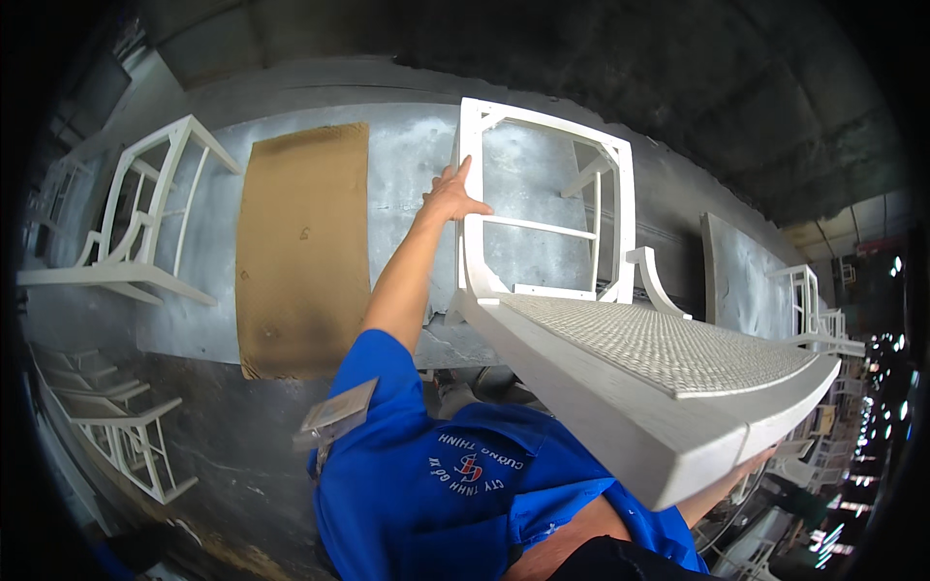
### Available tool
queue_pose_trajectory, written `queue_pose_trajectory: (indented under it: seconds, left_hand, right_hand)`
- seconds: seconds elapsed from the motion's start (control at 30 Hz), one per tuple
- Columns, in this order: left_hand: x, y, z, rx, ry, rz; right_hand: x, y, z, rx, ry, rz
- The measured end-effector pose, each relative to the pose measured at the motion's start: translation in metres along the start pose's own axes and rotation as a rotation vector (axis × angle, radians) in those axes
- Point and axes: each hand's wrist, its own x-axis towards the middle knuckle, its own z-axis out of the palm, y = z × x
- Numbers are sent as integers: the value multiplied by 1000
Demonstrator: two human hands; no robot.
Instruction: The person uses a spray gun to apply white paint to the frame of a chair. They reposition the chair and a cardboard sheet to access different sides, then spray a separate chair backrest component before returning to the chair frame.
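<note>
A white chair [581,416] with a woven backrest panel is close in front of me, its back reaching toward my right side. Its open seat frame, with no seat in it, is turned to face me over the grey work surface [407,145]. My left hand [451,197] grips the left rail of that frame, thumb on the inner side and the other fingers along the outer side. Behind the top end of the backrest, my right forearm [715,494] reaches up to the chair. Only a sliver of my right hand [760,459] shows there; its fingers are hidden.
A brown cardboard sheet [302,242] lies on the work surface left of my arm. Another white chair [145,223] rests farther left. White chair frames [136,441] stand lower left. More white chairs [806,300] are at the far right, by a grey panel [741,276].
</note>
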Motion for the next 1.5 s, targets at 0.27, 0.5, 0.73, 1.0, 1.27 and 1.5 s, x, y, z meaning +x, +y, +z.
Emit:
queue_pose_trajectory:
  seconds: [0.27,0.5,0.73,1.0,1.27,1.5]
  left_hand:
    - [27,38,-10,637,-319,12]
    - [-1,10,-14,246,-42,7]
    - [-101,-20,-62,-909,443,-119]
    - [-348,123,-67,4,1789,295]
    - [-374,354,-50,362,1452,909]
    - [-341,360,-63,597,1361,973]
  right_hand:
    - [-40,23,-24,-26,105,88]
    - [-30,67,-26,51,15,119]
    - [51,124,3,35,-121,18]
    - [219,83,84,303,-433,-184]
    - [254,45,100,394,-476,-165]
    - [264,23,89,428,-467,-189]
